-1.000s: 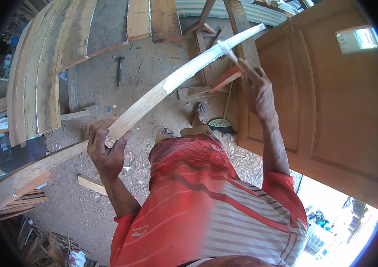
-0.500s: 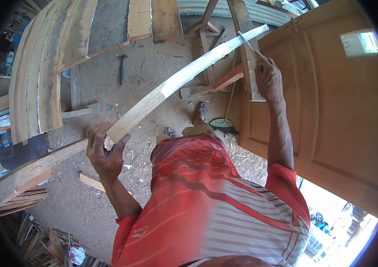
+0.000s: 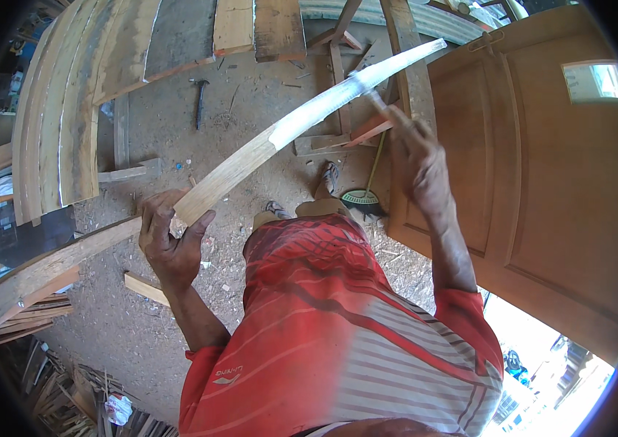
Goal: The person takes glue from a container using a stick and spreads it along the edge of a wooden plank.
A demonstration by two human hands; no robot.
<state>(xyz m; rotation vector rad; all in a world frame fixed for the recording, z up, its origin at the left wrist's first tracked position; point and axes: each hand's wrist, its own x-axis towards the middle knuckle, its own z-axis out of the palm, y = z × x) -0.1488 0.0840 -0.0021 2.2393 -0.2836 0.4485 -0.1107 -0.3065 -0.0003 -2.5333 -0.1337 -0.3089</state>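
A long wooden plank (image 3: 232, 172) slants up from left to right in front of me, its far part covered with a wet-looking white coating (image 3: 323, 108). My left hand (image 3: 171, 237) grips the plank's near end, thumb on one side and fingers on the other. My right hand (image 3: 420, 162) is closed round a thin stick (image 3: 376, 99) with a whitish tip, which meets the coated face about midway along the white part. The stick and fingers are slightly blurred, so whether the tip has bristles cannot be made out.
Several boards (image 3: 123, 58) lie side by side at the far left. A hammer (image 3: 200, 104) and a wood offcut (image 3: 147, 288) are on the dirt floor. A wooden door (image 3: 513, 175) stands at right, near a green rake-like head (image 3: 361, 197). Scrap wood (image 3: 80, 397) is piled at lower left.
My right hand has drawn the stick back along the coated face, toward me and to the left. My left hand keeps its grip on the plank's near end.
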